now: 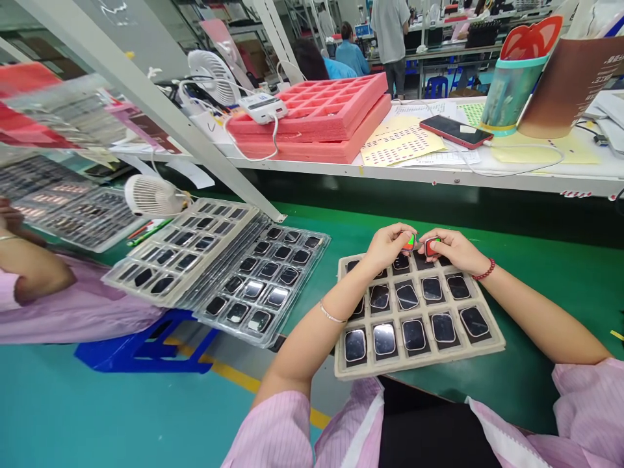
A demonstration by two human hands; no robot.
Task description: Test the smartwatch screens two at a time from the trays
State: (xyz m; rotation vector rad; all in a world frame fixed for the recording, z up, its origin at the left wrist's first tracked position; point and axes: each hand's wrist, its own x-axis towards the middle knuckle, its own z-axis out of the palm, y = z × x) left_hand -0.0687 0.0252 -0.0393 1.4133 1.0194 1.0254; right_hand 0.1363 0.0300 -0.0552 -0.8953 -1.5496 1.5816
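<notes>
My left hand (387, 247) pinches a small square smartwatch body (410, 243) whose face shows green and red. In my right hand (453, 249) is another smartwatch body (431, 246) with a red face, gripped between thumb and fingers. The two are held close together, just above the far edge of a cream tray (424, 363). Rows of dark-faced smartwatch bodies (406, 296) lie in its compartments, one to a pocket. My left forearm and hand cover part of the tray's left side. The fingers partly hide both held pieces.
Left of me, a stack of clear trays (292, 318) holds more watch bodies, with a cream tray (182, 296) beside it. A white fan (153, 195) stands behind. Overhead, a shelf (414, 170) carries pink foam trays (312, 153) and a phone (455, 132). A co-worker's arm (36, 270) is at far left.
</notes>
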